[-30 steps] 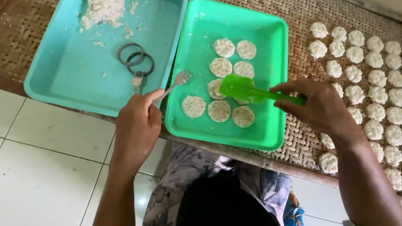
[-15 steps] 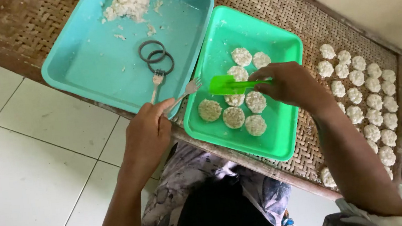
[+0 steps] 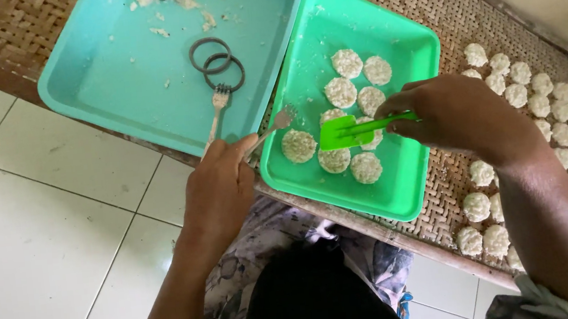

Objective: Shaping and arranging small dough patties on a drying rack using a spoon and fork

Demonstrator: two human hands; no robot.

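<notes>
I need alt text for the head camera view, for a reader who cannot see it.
The right hand slides a green spatula under white patties in a green tray, while the left hand holds a fork.

Your left hand (image 3: 220,187) curled shut with knuckles up, forearm reaching forward from below, your right hand (image 3: 452,117) pinched closed, wrist bent inward, arm angled from the right

Right hand (image 3: 459,116) holds green spatula (image 3: 348,131) over patties (image 3: 355,103).
</notes>
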